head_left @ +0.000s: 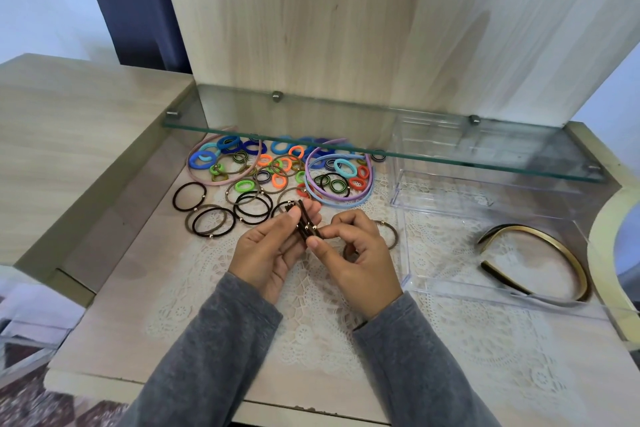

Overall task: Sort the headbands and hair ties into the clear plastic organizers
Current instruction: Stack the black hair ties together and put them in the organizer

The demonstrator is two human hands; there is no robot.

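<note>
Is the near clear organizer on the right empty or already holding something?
Not empty: gold and black headbands lie inside the organizer.

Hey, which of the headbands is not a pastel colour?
The gold and black headband on the far right, inside the clear organizer. The other headbands, pink, purple and blue, lie among the colourful hair ties.
</note>
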